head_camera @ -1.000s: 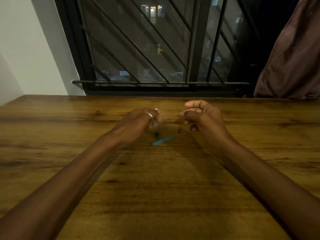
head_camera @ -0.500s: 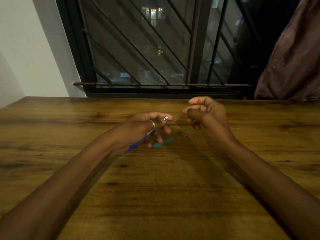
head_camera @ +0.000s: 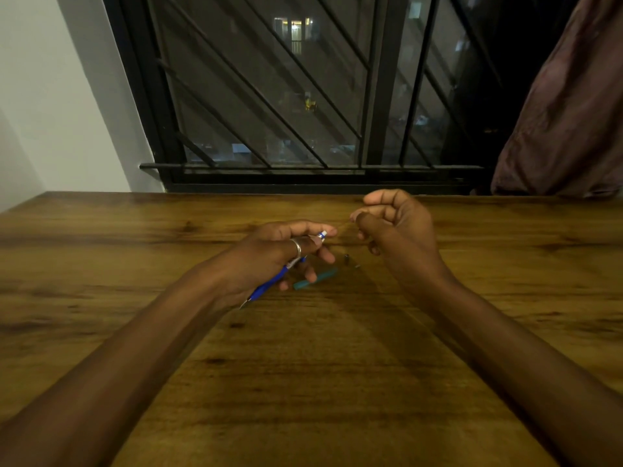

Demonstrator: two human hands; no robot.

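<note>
My left hand (head_camera: pixel 273 254) holds a blue mechanical pencil (head_camera: pixel 269 284) above the wooden table (head_camera: pixel 303 365); its white back end shows between thumb and forefinger, its metal tip points back toward me. My right hand (head_camera: pixel 397 230) is raised just to the right, thumb and forefinger pinching something very thin that reaches toward the pencil's back end; it is too fine to name. A short teal tube (head_camera: pixel 315 279) lies flat on the table under my left fingers. Two tiny dark parts (head_camera: pixel 349 259) lie beside it.
The table runs back to a dark window with a black metal grille (head_camera: pixel 303 129). A white wall (head_camera: pixel 50 112) stands at the left and a brownish curtain (head_camera: pixel 566 129) hangs at the right, close to the table's far edge.
My left hand turned the pencil out into view and lifted a little. My right hand rose and moved slightly right, away from the table. The teal tube has not moved.
</note>
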